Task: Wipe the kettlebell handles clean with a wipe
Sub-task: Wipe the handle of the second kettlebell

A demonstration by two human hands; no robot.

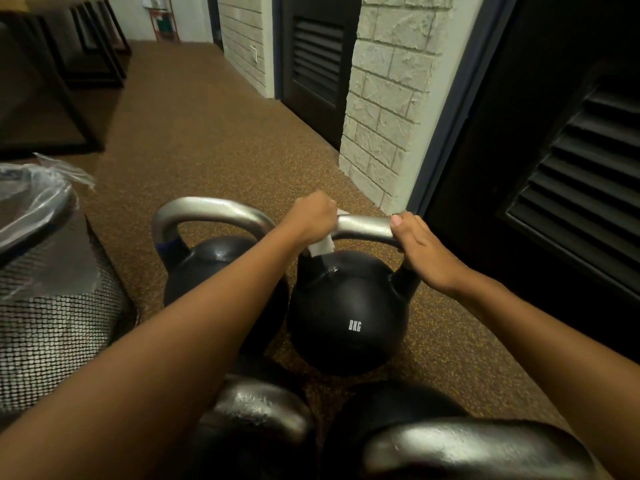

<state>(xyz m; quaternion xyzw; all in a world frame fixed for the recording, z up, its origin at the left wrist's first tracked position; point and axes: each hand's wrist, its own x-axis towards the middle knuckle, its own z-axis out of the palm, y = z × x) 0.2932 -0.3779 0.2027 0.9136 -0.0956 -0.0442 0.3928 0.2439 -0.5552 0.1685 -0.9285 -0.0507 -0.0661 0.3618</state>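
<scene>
A black kettlebell marked 8KG [349,320] stands on the brown speckled floor, its silver handle [363,226] across the top. My left hand [311,216] is closed around the handle's left end with a white wipe [320,249] wrapped under it, a strip of the wipe hanging down. My right hand [422,251] grips the handle's right corner and holds the bell steady. A second black kettlebell [214,261] with a silver handle [211,209] stands just to the left, partly behind my left forearm.
Two more kettlebells [256,410] [450,445] sit close at the bottom edge. A mesh waste bin [52,323] with a plastic liner stands at the left. A stone-faced pillar [388,109] and dark louvred doors [571,174] line the right.
</scene>
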